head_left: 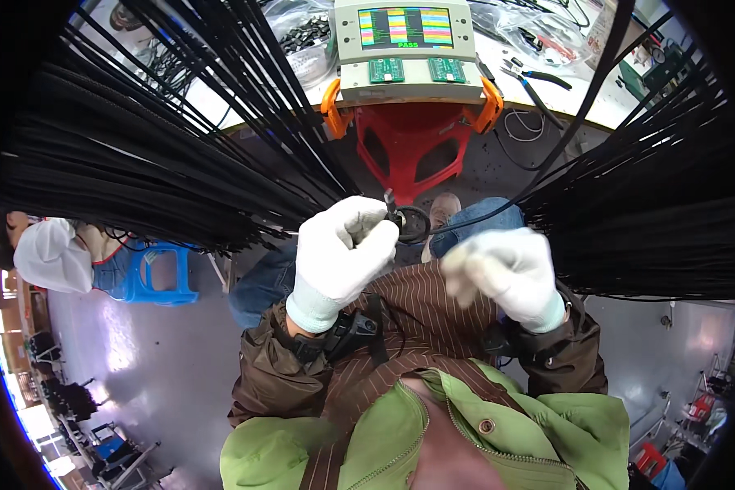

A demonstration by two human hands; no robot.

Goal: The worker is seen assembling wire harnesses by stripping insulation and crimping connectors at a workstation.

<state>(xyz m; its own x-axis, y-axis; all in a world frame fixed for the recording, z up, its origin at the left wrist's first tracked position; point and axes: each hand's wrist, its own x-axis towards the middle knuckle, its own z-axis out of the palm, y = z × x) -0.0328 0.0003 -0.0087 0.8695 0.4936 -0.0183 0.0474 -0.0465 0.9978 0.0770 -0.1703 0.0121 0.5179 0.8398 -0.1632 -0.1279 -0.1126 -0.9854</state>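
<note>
My gloved left hand (340, 255) is closed in a pinch, fingers bent, in front of my apron. Between its thumb and fingers is a black cable (415, 224), with a small coil and a short end sticking up beside the fingertips. A strand of black cable leads from there up to the right. My gloved right hand (510, 273) hovers to the right of the coil, apart from it. Its fingers are smeared by motion, so I cannot make out whether they hold anything.
Thick bundles of black cables hang at left (122, 155) and right (645, 204). Ahead, a tester box (408, 77) with a lit screen and green boards stands on a white table, above a red stool (408, 175). Pliers (547, 79) lie beside it. Someone sits at left near a blue stool (162, 286).
</note>
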